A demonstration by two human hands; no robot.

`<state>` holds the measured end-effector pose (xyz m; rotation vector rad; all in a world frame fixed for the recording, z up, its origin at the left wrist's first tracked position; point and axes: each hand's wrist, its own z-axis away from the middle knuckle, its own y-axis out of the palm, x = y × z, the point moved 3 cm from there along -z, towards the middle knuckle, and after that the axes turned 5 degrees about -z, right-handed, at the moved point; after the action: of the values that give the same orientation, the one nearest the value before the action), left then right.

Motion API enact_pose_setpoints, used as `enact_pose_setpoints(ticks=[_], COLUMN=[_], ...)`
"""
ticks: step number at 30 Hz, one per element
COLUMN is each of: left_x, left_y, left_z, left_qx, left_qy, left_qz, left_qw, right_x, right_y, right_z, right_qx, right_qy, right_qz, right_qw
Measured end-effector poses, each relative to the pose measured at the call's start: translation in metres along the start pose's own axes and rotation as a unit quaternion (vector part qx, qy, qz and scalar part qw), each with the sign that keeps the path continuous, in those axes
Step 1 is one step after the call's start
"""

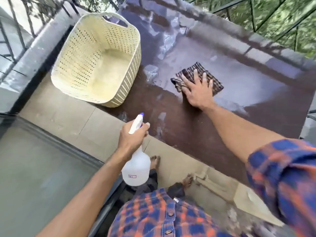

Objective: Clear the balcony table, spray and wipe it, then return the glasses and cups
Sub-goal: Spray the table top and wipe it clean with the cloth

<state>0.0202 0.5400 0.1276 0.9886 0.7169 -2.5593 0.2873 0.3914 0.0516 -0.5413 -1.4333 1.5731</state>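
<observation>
Pressing hand: the right hand (198, 90) lies flat with fingers spread on a folded checked cloth (196, 76), palm and heel bearing down; nothing is pinched, the cloth is simply trapped between hand and table.
Why flat: an open palm spreads the push over the whole fold, which judging by the task suits wiping a broad wet patch better than a bunched grip would.
Holding hand: the left hand (132, 136) is curled closed around the neck of a spray bottle (136, 168), a fingertip resting near the trigger by the white and purple nozzle (137, 123).
Why held so: the bottle hangs off the table's near edge, over the floor, nozzle aimed toward the tabletop, probably kept ready for another spray while staying clear of the cloth's path.
Table: the brown table (205, 134) shows pale wet streaks and puddles around and beyond the cloth; the near strip looks darker and drier.
Basket: a cream basket (95, 57) sits on the table's left end, apart from the cloth, and looks empty.
Glasses and cups: none visible on the table or in the basket; where they are cannot be told.
Stage, as a guess: clearing done, wiping under way, returning still ahead.
</observation>
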Motion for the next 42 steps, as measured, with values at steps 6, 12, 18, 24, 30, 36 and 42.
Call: enact_pose_setpoints(ticks=[6, 12, 18, 24, 30, 36, 42], left_x=[-0.011, -0.01, -0.007, -0.008, -0.011, -0.022, -0.031], left_y=[0.003, 0.001, 0.002, 0.007, 0.016, 0.031, 0.051], left_z=[-0.003, 0.0, 0.01, 0.012, 0.012, 0.017, 0.018], left_qx=[0.029, 0.053, 0.058, 0.072, 0.084, 0.097, 0.115], left_qy=[0.036, 0.044, 0.051, 0.057, 0.059, 0.068, 0.052], left_qz=[-0.003, -0.016, -0.01, -0.009, -0.025, -0.016, -0.015], left_qw=[0.999, 0.997, 0.997, 0.996, 0.994, 0.993, 0.992], right_x=[0.067, 0.005, 0.069, 0.057, -0.062, -0.021, -0.001], right_y=[0.053, 0.022, 0.017, 0.061, 0.003, -0.005, 0.055], right_z=[0.129, 0.097, 0.027, 0.184, 0.115, 0.057, 0.233], right_qx=[0.064, 0.028, 0.04, 0.116, 0.025, 0.012, 0.079], right_qy=[-0.245, -0.192, -0.15, -0.326, -0.056, 0.006, -0.18], right_qz=[0.024, 0.034, -0.019, -0.042, -0.067, -0.075, -0.06], right_qw=[0.967, 0.98, 0.988, 0.937, 0.996, 0.997, 0.979])
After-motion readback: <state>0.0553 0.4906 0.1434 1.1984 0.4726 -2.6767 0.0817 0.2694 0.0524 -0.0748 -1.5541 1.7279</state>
